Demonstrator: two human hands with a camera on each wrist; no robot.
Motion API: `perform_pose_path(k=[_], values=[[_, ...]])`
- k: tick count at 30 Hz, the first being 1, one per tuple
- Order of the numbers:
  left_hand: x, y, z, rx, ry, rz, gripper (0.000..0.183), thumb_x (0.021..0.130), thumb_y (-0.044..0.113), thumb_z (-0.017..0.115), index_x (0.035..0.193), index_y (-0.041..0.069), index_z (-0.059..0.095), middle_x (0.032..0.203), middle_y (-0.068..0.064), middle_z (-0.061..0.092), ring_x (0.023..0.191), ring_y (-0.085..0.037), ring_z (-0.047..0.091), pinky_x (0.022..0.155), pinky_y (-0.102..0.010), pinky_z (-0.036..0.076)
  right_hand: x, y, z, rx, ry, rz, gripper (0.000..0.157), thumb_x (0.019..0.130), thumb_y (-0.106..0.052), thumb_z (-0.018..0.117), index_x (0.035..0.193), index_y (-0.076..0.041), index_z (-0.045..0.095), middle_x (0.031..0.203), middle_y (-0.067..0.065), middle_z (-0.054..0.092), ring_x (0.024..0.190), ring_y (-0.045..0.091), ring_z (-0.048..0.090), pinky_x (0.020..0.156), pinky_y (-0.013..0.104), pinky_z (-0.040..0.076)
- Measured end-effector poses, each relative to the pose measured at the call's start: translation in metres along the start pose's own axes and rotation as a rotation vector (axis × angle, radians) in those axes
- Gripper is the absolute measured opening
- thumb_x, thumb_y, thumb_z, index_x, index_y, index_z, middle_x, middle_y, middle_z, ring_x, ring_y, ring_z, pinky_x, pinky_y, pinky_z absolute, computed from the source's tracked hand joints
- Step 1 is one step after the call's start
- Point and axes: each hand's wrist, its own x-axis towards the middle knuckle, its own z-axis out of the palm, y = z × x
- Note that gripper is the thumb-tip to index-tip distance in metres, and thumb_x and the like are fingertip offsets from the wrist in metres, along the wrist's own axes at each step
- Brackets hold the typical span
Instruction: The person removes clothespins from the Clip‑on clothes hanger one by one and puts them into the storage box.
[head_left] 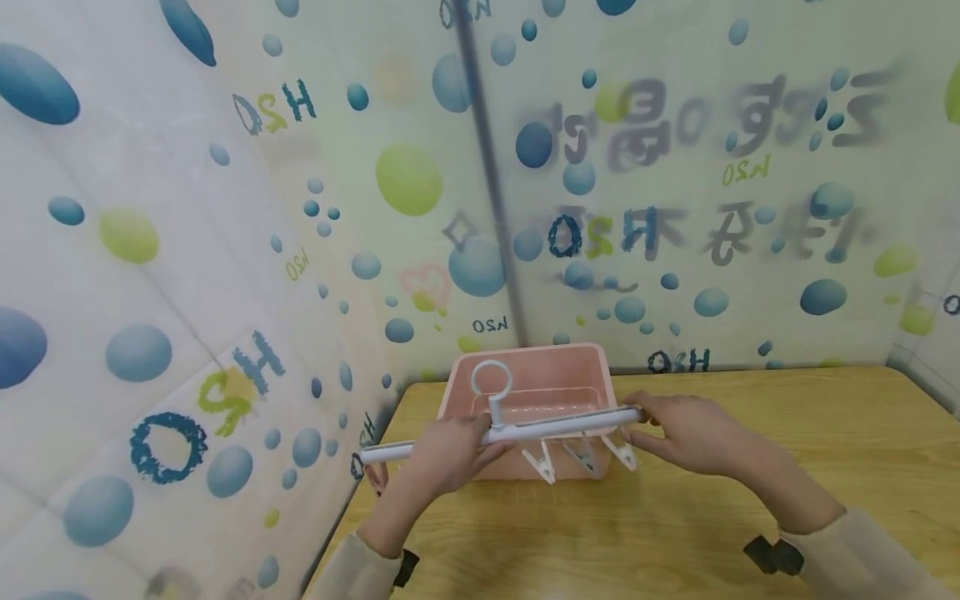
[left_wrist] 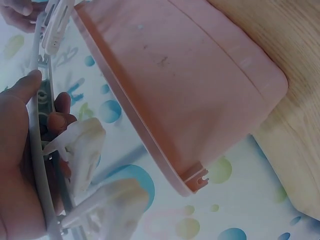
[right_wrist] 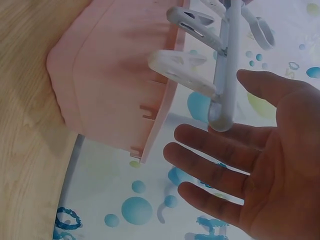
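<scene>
My left hand (head_left: 450, 454) grips the middle of a white clip hanger (head_left: 570, 425), its thumb and fingers on either side of the bar. A ring-shaped hook (head_left: 492, 379) stands up from the bar's centre. Several white clips (right_wrist: 182, 71) hang below it. At the bar's right end is my right hand (head_left: 693, 433); in the right wrist view its fingers are extended, with the thumb beside the bar and the index finger behind the tip. Behind the hanger, a pink plastic bin (head_left: 532, 358) stands on the table, its lower front partly covered by the clips.
The wooden table (head_left: 787, 433) reaches back to a wall covering (head_left: 675, 167) printed with blue and green drops. Another such covering (head_left: 150, 292) rises close along the left side. Black straps (head_left: 774, 556) show at the cuffs of the light sleeves (head_left: 862, 554).
</scene>
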Motion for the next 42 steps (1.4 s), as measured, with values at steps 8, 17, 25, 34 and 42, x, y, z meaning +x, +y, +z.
perform_pose_path(k=[8,17,25,34,42], values=[[0.005,-0.005,-0.005,0.03,0.037,0.015,0.055,0.097,0.059,0.052,0.115,0.008,0.062,0.059,0.009,0.038,0.046,-0.006,0.033,0.043,-0.023,0.027,0.0,-0.001,0.008,-0.037,0.044,0.076,0.067,0.092,-0.052,0.064,0.139,-0.006,0.052,0.1,0.002,0.075,0.079,0.018,0.07,0.059,0.035,0.053],[0.009,-0.007,-0.012,0.006,0.072,0.007,0.04,0.097,0.057,0.056,0.086,0.018,0.051,0.058,0.009,0.035,0.045,-0.006,0.031,0.044,-0.023,0.025,0.0,-0.007,0.006,0.004,0.085,0.148,0.069,0.091,-0.053,0.065,0.137,-0.003,0.055,0.098,0.003,0.076,0.076,0.017,0.07,0.059,0.034,0.053],[0.013,-0.009,-0.021,-0.021,0.041,-0.031,0.04,0.097,0.057,0.054,0.084,0.019,0.051,0.057,0.008,0.037,0.044,-0.007,0.033,0.044,-0.023,0.027,-0.001,-0.01,0.003,0.004,0.124,0.161,0.064,0.092,-0.052,0.065,0.133,-0.003,0.059,0.097,0.001,0.077,0.077,0.017,0.07,0.06,0.034,0.053],[0.022,-0.008,-0.033,0.001,0.07,-0.031,0.042,0.096,0.058,0.055,0.088,0.017,0.05,0.057,0.007,0.038,0.04,-0.01,0.035,0.04,-0.025,0.026,-0.001,-0.017,0.004,0.008,0.204,0.146,0.056,0.093,-0.05,0.064,0.129,-0.008,0.064,0.095,0.002,0.077,0.078,0.022,0.072,0.059,0.036,0.052],[0.029,-0.004,-0.041,0.047,0.104,0.003,0.043,0.096,0.058,0.056,0.087,0.016,0.052,0.06,0.005,0.037,0.044,-0.012,0.036,0.043,-0.027,0.027,-0.002,-0.02,0.009,-0.01,0.369,0.163,0.05,0.09,-0.048,0.07,0.121,-0.008,0.068,0.091,0.004,0.078,0.068,0.02,0.07,0.048,0.03,0.043]])
